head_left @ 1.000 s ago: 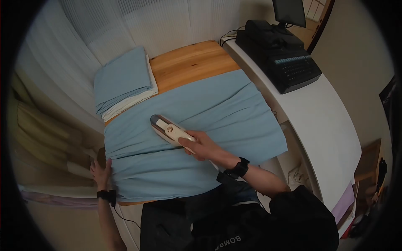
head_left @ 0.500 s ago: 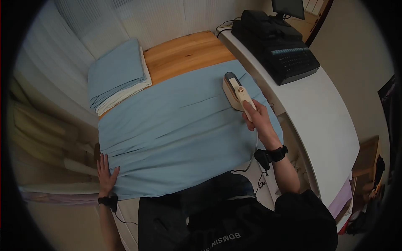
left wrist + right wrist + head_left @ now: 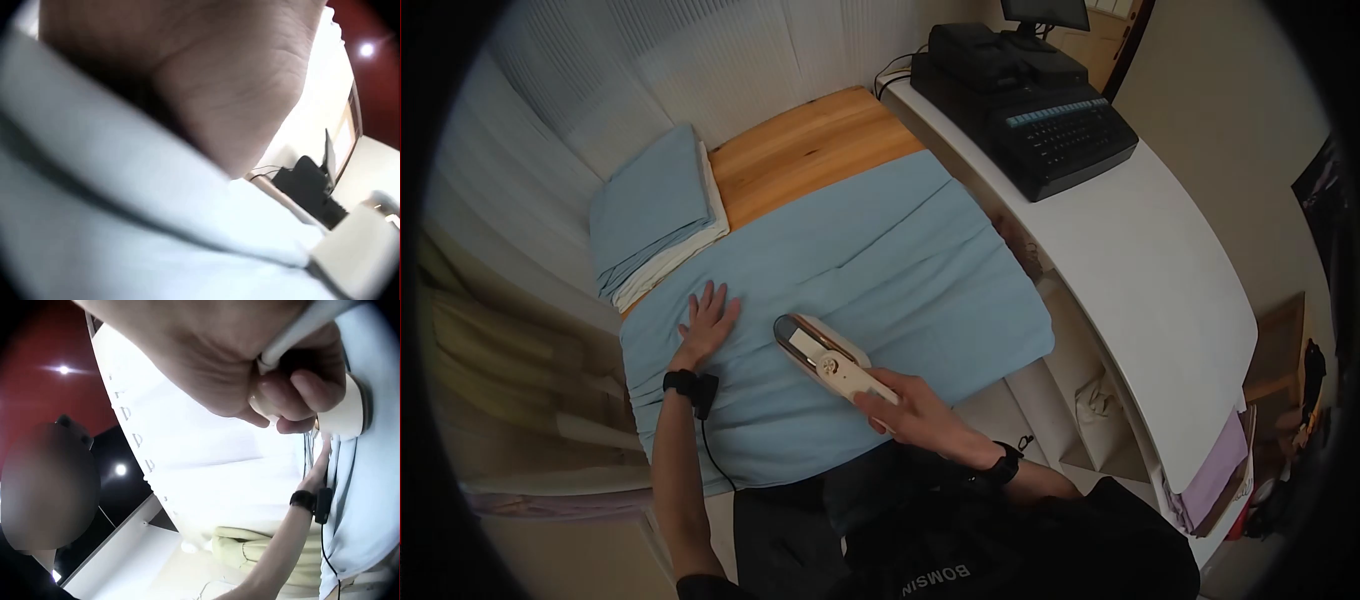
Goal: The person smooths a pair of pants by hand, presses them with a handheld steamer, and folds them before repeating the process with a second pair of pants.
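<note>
One iron (image 3: 825, 362) between the two hands (image 3: 707, 325).

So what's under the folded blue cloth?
Cream cloth peeks out along two edges of the folded blue cloth. The rest of it, and whatever lies directly beneath the stack, is covered.

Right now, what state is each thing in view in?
Left hand: fingers spread, on the spread blue cloth.
Right hand: fingers curled round the iron.
Iron: held, over the spread blue cloth; heat not visible.
Spread blue cloth: laid out, wrinkled.
Folded blue cloth: on the cream cloth.
Cream cloth: folded.
Monitor: partly in view, screen dark.
</note>
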Demonstrator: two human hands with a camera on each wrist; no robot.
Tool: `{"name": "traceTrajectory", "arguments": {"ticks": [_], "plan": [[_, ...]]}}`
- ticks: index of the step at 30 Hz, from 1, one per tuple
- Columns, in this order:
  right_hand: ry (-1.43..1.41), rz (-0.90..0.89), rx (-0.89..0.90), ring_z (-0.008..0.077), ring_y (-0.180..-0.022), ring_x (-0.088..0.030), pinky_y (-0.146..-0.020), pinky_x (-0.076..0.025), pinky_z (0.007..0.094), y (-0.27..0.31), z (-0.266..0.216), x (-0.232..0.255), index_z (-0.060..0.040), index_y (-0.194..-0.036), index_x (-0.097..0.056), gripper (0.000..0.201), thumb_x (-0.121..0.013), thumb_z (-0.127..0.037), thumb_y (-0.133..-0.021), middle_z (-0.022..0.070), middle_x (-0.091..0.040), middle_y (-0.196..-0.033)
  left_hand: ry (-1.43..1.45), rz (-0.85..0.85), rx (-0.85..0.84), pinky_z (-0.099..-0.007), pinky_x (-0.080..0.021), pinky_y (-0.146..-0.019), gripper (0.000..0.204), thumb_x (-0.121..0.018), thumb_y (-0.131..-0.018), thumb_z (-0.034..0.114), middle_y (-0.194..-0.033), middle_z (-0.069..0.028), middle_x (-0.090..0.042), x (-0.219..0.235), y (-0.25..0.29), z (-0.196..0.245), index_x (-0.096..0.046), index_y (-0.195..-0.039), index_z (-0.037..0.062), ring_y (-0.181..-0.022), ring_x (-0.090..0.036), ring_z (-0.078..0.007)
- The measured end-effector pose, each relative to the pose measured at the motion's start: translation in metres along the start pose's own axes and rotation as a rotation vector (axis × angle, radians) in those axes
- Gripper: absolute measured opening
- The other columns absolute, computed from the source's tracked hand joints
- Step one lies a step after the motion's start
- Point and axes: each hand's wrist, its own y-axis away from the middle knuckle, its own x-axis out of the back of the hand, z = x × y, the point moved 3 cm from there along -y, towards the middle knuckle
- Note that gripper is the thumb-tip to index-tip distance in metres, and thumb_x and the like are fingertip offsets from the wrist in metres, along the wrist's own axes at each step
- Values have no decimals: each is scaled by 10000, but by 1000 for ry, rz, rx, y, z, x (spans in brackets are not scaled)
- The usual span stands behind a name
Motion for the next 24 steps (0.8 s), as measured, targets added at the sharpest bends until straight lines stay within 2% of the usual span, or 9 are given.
{"name": "traceTrajectory", "arguments": {"ticks": [2,5,10,12,16,18,19,21,24], "plan": [[42,10,53,110,-664,-519,-604,-432,295,0,20,-23,3,-1345,-551,463,-589,-314,-1011,32,-553,-753,-413,57,270,-732,-24,-1136,944,-427,-883,791,-1694,-54,-68,6,-7,-13,-163,-1614,255,-1543,1,-386],[64,-14,65,121,-651,-515,-597,-423,298,3,26,-30,-1,-1359,-540,462,-594,-296,-1008,50,-573,-764,-358,100,326,-774,9,-1098,1064,-434,-809,870,-1698,-37,13,25,-22,-64,-108,-1620,262,-1539,68,-390],[130,-21,89,104,-641,-508,-586,-421,284,17,26,-8,1,-1360,-543,461,-594,-294,-1009,37,-578,-756,-357,147,462,-757,3,-1111,1068,-429,-804,879,-1698,-43,-4,58,-9,-102,-121,-1619,261,-1539,54,-397],[-2,39,-91,74,-637,-504,-562,-407,245,39,12,22,-16,-1358,-555,451,-595,-300,-1010,7,-566,-742,-345,140,457,-752,-10,-1115,1109,-414,-778,909,-1698,-43,-5,63,-5,-115,-99,-1621,261,-1539,51,-398],[-102,335,-13,32,-592,-465,-490,-322,205,73,7,83,-35,-1362,-549,442,-589,-302,-1012,-16,-535,-713,-380,141,450,-749,-57,-1118,1003,-445,-851,827,-1691,-79,-64,59,2,-106,-162,-1614,242,-1535,-14,-416],[-114,544,-2,14,-547,-370,-452,-231,209,85,1,101,-44,-1320,-567,412,-579,-317,-1013,-29,-504,-700,-415,178,281,-718,-124,-1135,790,-508,-953,633,-1664,-132,-159,47,0,-105,-325,-1566,168,-1519,-107,-436],[-116,646,70,11,-506,-331,-451,-225,206,84,5,108,-44,-1299,-570,416,-588,-337,-1004,-28,-496,-674,-411,182,281,-718,-124,-1135,790,-508,-953,633,-1664,-132,-159,40,9,-89,-325,-1566,168,-1519,-107,-436],[-63,729,86,11,-506,-334,-449,-225,205,81,1,110,-48,-1304,-567,418,-589,-336,-1003,-30,-493,-676,-410,298,-261,-682,-175,-1148,610,-549,-994,459,-1629,-169,-231,12,38,-30,-462,-1479,98,-1498,-173,-446],[-17,767,115,11,-529,-363,-452,-236,200,75,-7,98,-49,-1315,-560,423,-596,-330,-1000,-31,-495,-689,-414,70,-398,-683,-177,-1146,629,-572,-973,464,-1632,-164,-222,-24,103,71,-472,-1466,87,-1501,-155,-449]]}}
